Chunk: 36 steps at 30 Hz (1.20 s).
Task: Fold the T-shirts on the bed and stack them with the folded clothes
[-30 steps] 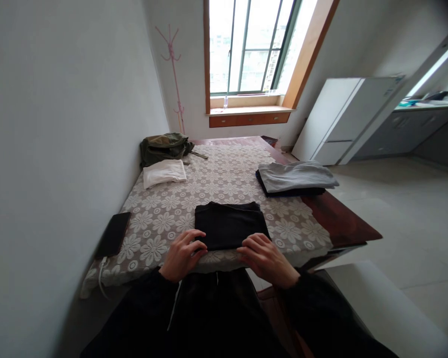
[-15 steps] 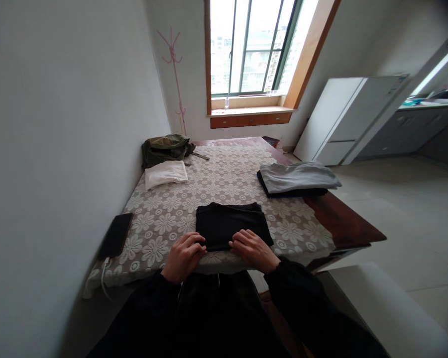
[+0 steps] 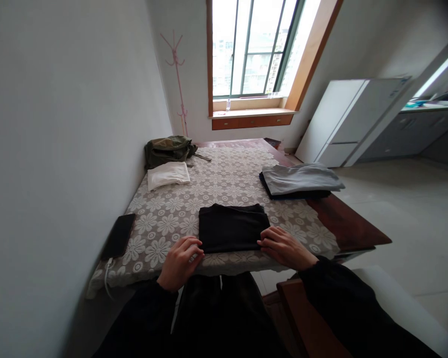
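Observation:
A black garment, folded into a flat rectangle, lies near the table's front edge. At its near left corner is my left hand, closed, thumb and fingertips pinching the cloth. My right hand is closed at the near right corner, with the fingers curled over the edge. What kind of garment it is cannot be made out. Further back on the right, a folded grey garment rests on top of dark folded cloth. A folded white garment lies toward the back left.
A lace tablecloth covers most of the wooden table. A green backpack sits at the back left against the wall. By the left edge lies a phone with a white cable. A wooden chair stands below my right arm.
My right hand has moved right along the black garment's near edge to its corner. My left hand stays at the left corner. The camera view has shifted slightly.

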Available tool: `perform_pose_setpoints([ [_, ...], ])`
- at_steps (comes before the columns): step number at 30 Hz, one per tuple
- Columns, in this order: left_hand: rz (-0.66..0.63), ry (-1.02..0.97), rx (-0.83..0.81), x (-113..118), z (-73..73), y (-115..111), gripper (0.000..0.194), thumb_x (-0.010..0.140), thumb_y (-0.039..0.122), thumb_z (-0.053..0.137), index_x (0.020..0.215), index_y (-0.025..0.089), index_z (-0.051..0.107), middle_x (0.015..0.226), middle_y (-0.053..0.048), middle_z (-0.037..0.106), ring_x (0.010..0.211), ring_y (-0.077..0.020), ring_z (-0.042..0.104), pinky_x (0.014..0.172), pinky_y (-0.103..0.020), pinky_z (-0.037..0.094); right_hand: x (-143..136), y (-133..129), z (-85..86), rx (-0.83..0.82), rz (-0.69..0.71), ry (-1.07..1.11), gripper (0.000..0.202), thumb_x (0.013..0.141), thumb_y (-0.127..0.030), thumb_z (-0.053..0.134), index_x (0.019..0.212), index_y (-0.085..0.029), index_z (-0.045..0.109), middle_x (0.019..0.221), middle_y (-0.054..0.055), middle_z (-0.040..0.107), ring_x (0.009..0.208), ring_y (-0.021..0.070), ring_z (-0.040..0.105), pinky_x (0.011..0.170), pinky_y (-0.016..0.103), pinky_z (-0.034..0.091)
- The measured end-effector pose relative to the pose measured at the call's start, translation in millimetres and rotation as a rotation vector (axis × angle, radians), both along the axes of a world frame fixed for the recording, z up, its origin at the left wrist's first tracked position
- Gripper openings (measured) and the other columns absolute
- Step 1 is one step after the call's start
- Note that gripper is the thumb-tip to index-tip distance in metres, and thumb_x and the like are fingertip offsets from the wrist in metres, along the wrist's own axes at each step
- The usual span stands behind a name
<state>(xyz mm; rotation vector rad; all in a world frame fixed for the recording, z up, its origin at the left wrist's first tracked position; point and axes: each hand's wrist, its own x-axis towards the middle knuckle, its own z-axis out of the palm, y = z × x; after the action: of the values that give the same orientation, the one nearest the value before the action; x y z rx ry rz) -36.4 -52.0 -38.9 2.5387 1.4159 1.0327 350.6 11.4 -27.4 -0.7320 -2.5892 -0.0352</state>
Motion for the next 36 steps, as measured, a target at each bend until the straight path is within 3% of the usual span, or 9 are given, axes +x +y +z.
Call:
perform_pose_setpoints([
  [7, -0.023, -0.032, -0.048, -4, -2.6, 2, 0.008, 0.098, 0.022, 0.064, 0.092, 0.026, 0.068, 0.106, -0.002, 0.075, 0.106, -0.0199, 0.069, 0.093, -0.037, 0.059, 3, -1, 0.4, 0.002, -0.015, 0.002, 0.014, 0.104, -0.019, 0.056, 0.100, -0.020, 0.069, 0.103, 0.009, 0.069, 0.093, 0.0210, 0.063, 0.083, 0.037, 0.051],
  [11, -0.033, -0.038, -0.049, -3, -2.3, 4, 0.007, 0.097, 0.023, 0.065, 0.093, 0.026, 0.069, 0.106, -0.004, 0.074, 0.108, -0.0213, 0.068, 0.094, -0.038, 0.058, -3, -6, 9.9, -0.028, -0.069, -0.066, 0.012, 0.104, -0.022, 0.056, 0.102, -0.021, 0.068, 0.106, 0.008, 0.070, 0.094, 0.0222, 0.062, 0.086, 0.039, 0.048],
  [15, -0.072, -0.069, -0.072, 12, -0.3, 7, 0.004, 0.095, 0.024, 0.068, 0.092, 0.026, 0.070, 0.104, -0.004, 0.074, 0.105, -0.0219, 0.068, 0.093, -0.040, 0.059, -38, -19, 16.2, -0.072, -0.080, -0.146, 0.014, 0.099, -0.025, 0.064, 0.112, -0.022, 0.066, 0.105, 0.007, 0.069, 0.094, 0.0239, 0.062, 0.084, 0.041, 0.044],
  [18, -0.076, -0.044, -0.062, 28, -0.7, 10, 0.002, 0.093, 0.026, 0.072, 0.092, 0.027, 0.070, 0.100, -0.004, 0.075, 0.105, -0.0241, 0.067, 0.092, -0.043, 0.059, -73, -26, 13.0, -0.079, -0.064, -0.137, 0.011, 0.099, -0.022, 0.064, 0.110, -0.021, 0.065, 0.104, 0.006, 0.068, 0.093, 0.0237, 0.060, 0.082, 0.040, 0.043],
  [25, -0.043, 0.032, -0.033, 43, -0.3, 17, 0.003, 0.094, 0.027, 0.072, 0.091, 0.027, 0.072, 0.099, -0.003, 0.076, 0.102, -0.0245, 0.067, 0.090, -0.046, 0.055, -123, -17, 3.0, -0.039, -0.049, -0.068, 0.011, 0.098, -0.022, 0.067, 0.109, -0.022, 0.067, 0.102, 0.006, 0.068, 0.092, 0.0232, 0.058, 0.080, 0.039, 0.041],
  [28, -0.045, 0.039, -0.038, 42, 0.2, 19, 0.005, 0.094, 0.026, 0.071, 0.090, 0.027, 0.072, 0.099, -0.003, 0.076, 0.100, -0.0242, 0.067, 0.090, -0.046, 0.055, -127, -12, -2.9, -0.030, -0.031, -0.041, 0.002, 0.099, -0.021, 0.066, 0.098, -0.022, 0.067, 0.098, 0.006, 0.067, 0.091, 0.0225, 0.057, 0.079, 0.038, 0.041],
  [36, -0.071, -0.025, -0.061, 31, -3.3, 18, 0.009, 0.097, 0.027, 0.066, 0.092, 0.027, 0.073, 0.100, -0.004, 0.076, 0.102, -0.0230, 0.067, 0.091, -0.042, 0.059, -102, -8, -14.0, -0.007, 0.021, 0.070, 0.018, 0.106, -0.023, 0.054, 0.093, -0.020, 0.065, 0.101, 0.006, 0.070, 0.087, 0.0190, 0.056, 0.078, 0.037, 0.039],
])
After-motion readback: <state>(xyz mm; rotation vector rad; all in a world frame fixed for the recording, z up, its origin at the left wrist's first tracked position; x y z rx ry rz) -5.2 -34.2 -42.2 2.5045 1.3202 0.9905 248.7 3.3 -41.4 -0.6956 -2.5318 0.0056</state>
